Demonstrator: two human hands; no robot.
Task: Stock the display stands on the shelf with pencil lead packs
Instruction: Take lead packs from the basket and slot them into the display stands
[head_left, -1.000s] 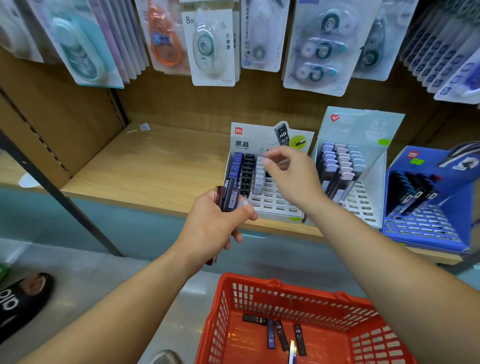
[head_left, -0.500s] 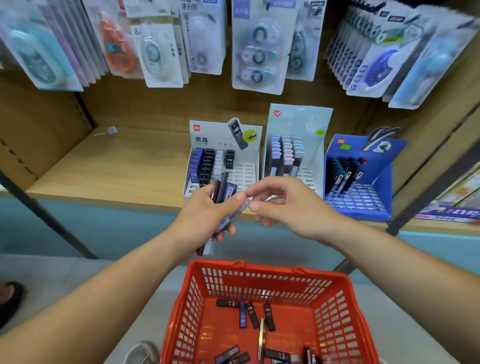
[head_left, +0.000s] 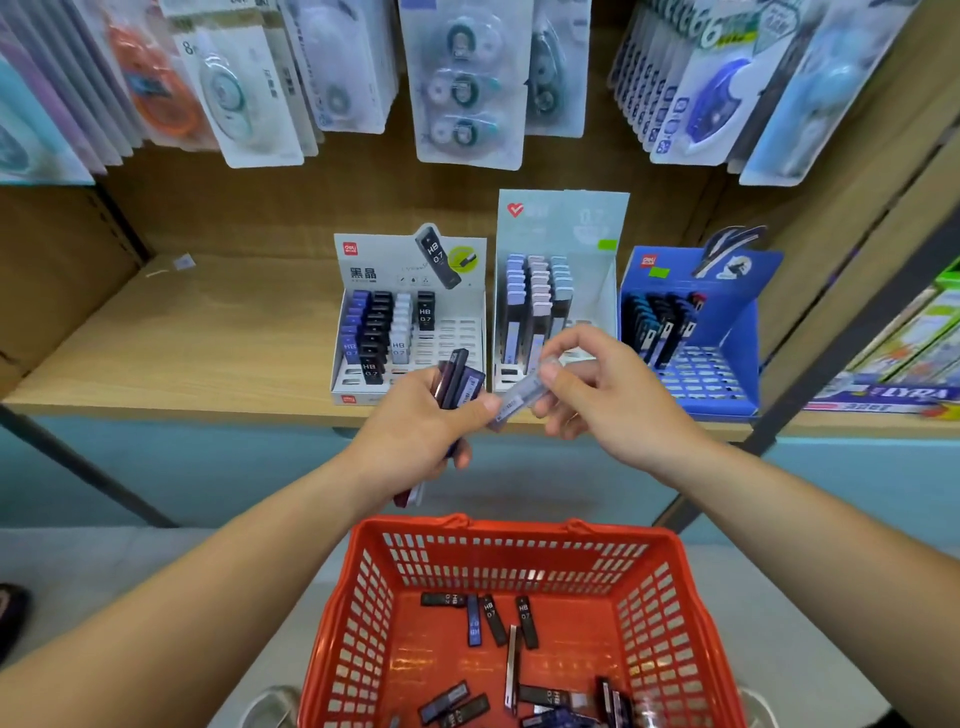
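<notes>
My left hand (head_left: 415, 426) grips a bundle of dark pencil lead packs (head_left: 457, 387) in front of the shelf edge. My right hand (head_left: 597, 395) pinches a pale clear lead pack (head_left: 519, 397) whose other end touches my left thumb. Three display stands sit on the wooden shelf (head_left: 208, 353): a white one (head_left: 410, 322) with rows of blue, black and white packs, a pale green one (head_left: 558, 291) with lilac and white packs, and a blue one (head_left: 691, 332) with dark packs.
A red plastic basket (head_left: 519, 623) below my hands holds several loose lead packs. Carded correction tapes (head_left: 467, 88) hang above the shelf. A dark metal upright (head_left: 831, 364) slants at the right, with boxed goods (head_left: 893, 395) beyond it.
My right hand left the white stand, came back to my left hand and now pinches a pale pack from the bundle. The view has shifted left and down, showing more of the basket.
</notes>
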